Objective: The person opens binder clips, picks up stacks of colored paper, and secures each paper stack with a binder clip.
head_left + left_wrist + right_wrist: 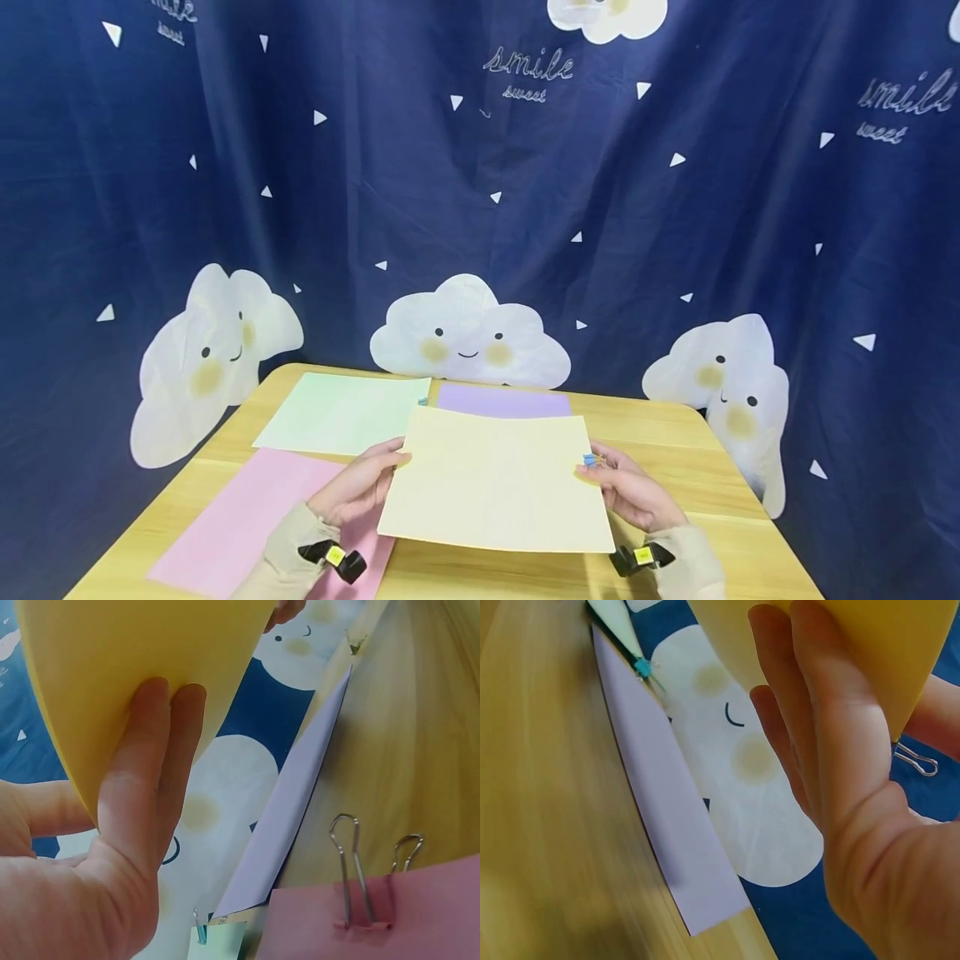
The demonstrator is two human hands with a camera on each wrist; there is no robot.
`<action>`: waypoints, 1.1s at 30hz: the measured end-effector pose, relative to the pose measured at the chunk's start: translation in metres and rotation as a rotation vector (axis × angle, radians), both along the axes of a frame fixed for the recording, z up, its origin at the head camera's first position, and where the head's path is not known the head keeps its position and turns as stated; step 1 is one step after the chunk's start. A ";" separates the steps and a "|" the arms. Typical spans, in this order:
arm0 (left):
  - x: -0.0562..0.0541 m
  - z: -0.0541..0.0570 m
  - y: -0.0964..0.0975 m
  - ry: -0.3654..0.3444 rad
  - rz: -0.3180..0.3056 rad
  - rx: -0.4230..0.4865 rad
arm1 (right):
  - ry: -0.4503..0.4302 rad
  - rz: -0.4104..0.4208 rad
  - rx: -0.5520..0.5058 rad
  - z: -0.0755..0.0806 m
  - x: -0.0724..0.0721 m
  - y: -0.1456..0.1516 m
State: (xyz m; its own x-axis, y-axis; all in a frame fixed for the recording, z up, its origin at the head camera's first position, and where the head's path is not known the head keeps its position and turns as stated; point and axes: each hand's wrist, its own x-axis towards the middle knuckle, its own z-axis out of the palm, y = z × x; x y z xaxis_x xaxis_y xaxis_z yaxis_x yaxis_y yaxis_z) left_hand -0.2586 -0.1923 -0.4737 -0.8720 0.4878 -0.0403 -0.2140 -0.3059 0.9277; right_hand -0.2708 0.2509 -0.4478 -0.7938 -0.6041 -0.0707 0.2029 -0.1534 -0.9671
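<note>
Pale yellow paper is raised above the table, held up between both hands. My left hand grips its left edge, thumb on the upper face and fingers spread along the underside, as the left wrist view shows. On the opposite edge my right hand pinches the paper the same way, thumb on top. A blue binder clip sits on that right edge beside the thumb; in the right wrist view its wire handle sticks out past the paper.
Pink paper with a pink binder clip lies under the left forearm. Behind it is mint green paper with a teal clip. Purple paper lies at the back of the wooden table, before a dark blue cloud-print curtain.
</note>
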 end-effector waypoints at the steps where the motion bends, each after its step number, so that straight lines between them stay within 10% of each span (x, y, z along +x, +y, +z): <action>1: 0.001 0.000 0.000 -0.006 -0.012 0.007 | 0.012 0.007 0.003 0.000 0.001 0.001; 33: 0.038 -0.025 0.015 -0.014 -0.149 -0.056 | -0.055 -0.003 0.079 -0.023 0.038 0.022</action>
